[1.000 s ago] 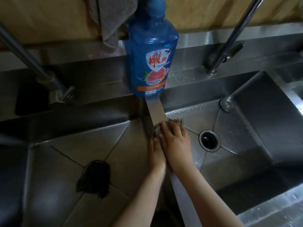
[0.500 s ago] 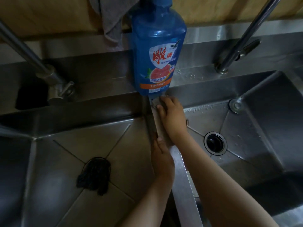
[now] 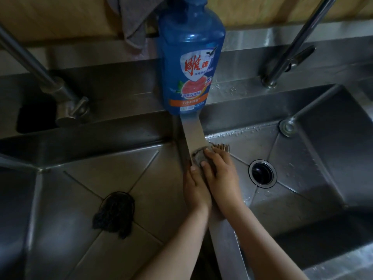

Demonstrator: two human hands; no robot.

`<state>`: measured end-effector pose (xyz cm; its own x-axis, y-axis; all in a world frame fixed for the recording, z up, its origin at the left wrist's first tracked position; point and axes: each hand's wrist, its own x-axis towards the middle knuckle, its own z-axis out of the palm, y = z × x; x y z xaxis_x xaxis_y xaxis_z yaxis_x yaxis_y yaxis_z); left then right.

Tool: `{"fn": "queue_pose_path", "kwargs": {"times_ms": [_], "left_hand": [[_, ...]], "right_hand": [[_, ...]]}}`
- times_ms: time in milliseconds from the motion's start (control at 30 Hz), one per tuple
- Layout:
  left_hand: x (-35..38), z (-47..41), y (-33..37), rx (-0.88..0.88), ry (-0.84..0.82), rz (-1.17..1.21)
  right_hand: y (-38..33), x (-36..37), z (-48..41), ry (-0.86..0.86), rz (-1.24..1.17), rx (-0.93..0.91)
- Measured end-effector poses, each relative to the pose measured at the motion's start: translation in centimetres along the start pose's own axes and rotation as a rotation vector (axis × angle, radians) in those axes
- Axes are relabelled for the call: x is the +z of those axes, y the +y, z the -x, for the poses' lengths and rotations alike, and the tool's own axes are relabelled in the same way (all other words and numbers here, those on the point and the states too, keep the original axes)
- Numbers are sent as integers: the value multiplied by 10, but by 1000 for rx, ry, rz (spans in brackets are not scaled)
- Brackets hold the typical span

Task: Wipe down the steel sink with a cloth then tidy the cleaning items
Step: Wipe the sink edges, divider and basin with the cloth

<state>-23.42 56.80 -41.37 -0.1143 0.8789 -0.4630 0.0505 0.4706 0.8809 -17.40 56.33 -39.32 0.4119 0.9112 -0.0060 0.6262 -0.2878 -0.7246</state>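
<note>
A: Right, what is looking risky here?

B: The right hand (image 3: 222,174) is pressing the cloth (image 3: 198,157) on the sink's divider (image 3: 192,134), with fingers and thumb curling over it. Any stroke going forward would be aiming at the blue bottle (image 3: 191,57) standing at the ridge's far end. I am guessing a hard push could be knocking that tall bottle into a basin.

A: And the left hand (image 3: 196,188)?

B: It is resting against the divider just beside the right one. Its fingers are hiding down the left face, so I cannot tell whether they are gripping. The narrow ridge could be letting either hand slip.

A: Materials?

B: The sink (image 3: 314,158) is showing brushed steel, with creased floors sloping to a round drain (image 3: 262,173) and droplets beading at the back. The cloth is looking grey, small and coarse. Stiff brush bristles (image 3: 223,147) are poking out just past the right fingertips, and 1 dark mesh wad (image 3: 115,213) is lying in the left basin.
</note>
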Motion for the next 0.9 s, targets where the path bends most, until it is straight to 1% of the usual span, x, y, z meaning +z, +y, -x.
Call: {"fn": "queue_pose_path", "kwargs": {"times_ms": [100,167,267,400,533,633,700,800,900], "left_hand": [[0,3,-1,-19,-49,42],[-1,5,1,-21,-44,59],[-2,10,10,-5,10,78],[-1,13,13,-21,26,69],[0,10,8,-17,13,66],[0,4,0,-63,-9,64],[0,1,-2,-47,-9,69],[1,-3,-4,-46,22,0],[1,-4,-4,-36,15,-25]], "right_hand": [[-8,6,-29,-10,52,-20],[-13,10,-51,-5,78,-24],[-21,16,-80,-18,25,-13],[-24,17,-95,-32,-32,17],[-20,15,-81,-25,-20,0],[-13,8,-53,-43,-60,16],[-7,4,-30,-34,-100,32],[0,-2,1,-8,-133,56],[4,-4,15,7,-183,71]]}}
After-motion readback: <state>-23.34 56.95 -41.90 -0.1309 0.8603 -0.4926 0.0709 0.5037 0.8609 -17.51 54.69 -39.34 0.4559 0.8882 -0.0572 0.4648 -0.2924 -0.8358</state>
